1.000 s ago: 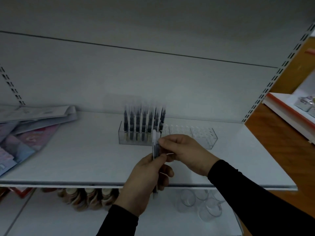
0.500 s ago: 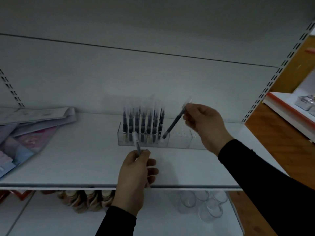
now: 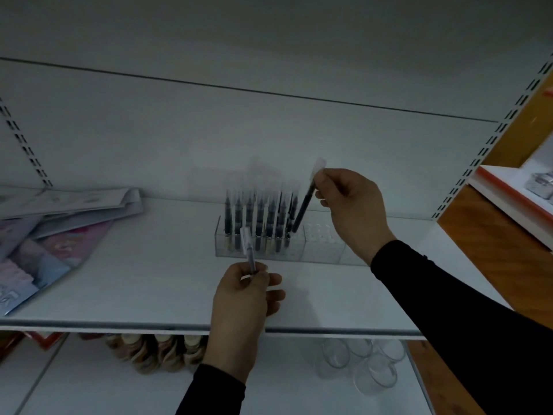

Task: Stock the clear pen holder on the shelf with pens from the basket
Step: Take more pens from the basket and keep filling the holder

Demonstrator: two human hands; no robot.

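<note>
The clear pen holder [image 3: 323, 253] stands on the white shelf [image 3: 149, 280], its left part filled with several upright dark pens [image 3: 260, 223]. My right hand [image 3: 350, 205] pinches the clear cap end of a dark pen [image 3: 303, 209]. This pen tilts down to the left, and its tip reaches the holder's top beside the last standing pens. My left hand [image 3: 245, 295] is in front of the holder and grips another pen [image 3: 249, 253] upright. The basket is out of view.
Flat packets [image 3: 57, 229] lie piled at the shelf's left end. On the lower shelf are round brownish items [image 3: 155, 351] and several clear cups [image 3: 359, 360]. A slotted upright [image 3: 490, 139] bounds the shelf on the right, with a wooden floor [image 3: 493, 244] beyond.
A second ago both hands met on one bunch of pens in front of the holder. My right hand took one pen up and right, then lowered its tip to the holder.
</note>
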